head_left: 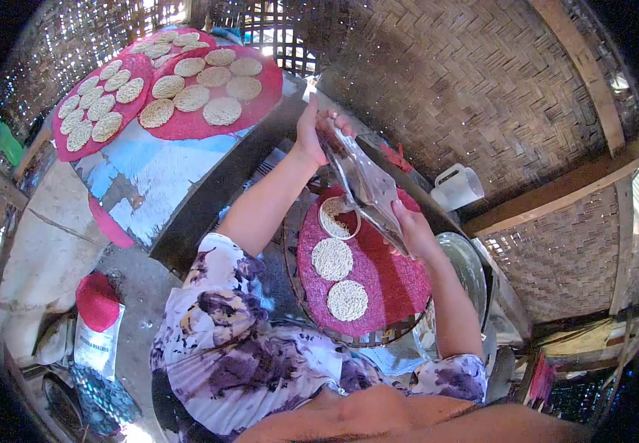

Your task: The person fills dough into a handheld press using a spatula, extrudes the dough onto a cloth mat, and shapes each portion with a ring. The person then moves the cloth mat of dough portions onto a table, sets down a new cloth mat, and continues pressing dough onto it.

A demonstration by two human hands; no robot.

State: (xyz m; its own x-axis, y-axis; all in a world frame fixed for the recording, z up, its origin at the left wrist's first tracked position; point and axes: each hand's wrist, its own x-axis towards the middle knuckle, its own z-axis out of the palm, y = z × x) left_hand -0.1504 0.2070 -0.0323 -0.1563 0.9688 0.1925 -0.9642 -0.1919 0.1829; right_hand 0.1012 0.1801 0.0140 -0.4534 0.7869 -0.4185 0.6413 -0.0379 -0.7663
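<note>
My left hand [319, 133] grips the upper end of a shiny metal tool [364, 184], with its fingers wrapped round the edge. Lower and to the right, my right hand [414, 232] holds the other end of the same tool. Beneath it lies a pink mesh sheet [386, 295] on a round rack. Two pale round cakes [332, 259] rest on the sheet in a column. Above them sits a white ring [339, 218], partly filled with pale strands or grains; the tool overlaps its upper right side.
At the upper left, more pale rounds [223, 112] lie on pink sheets [260, 118] over a blue-white table [150, 162]. A white mug [456, 187] stands to the right, near a woven wall [437, 88]. A large metal basin [463, 258] is beside my right forearm.
</note>
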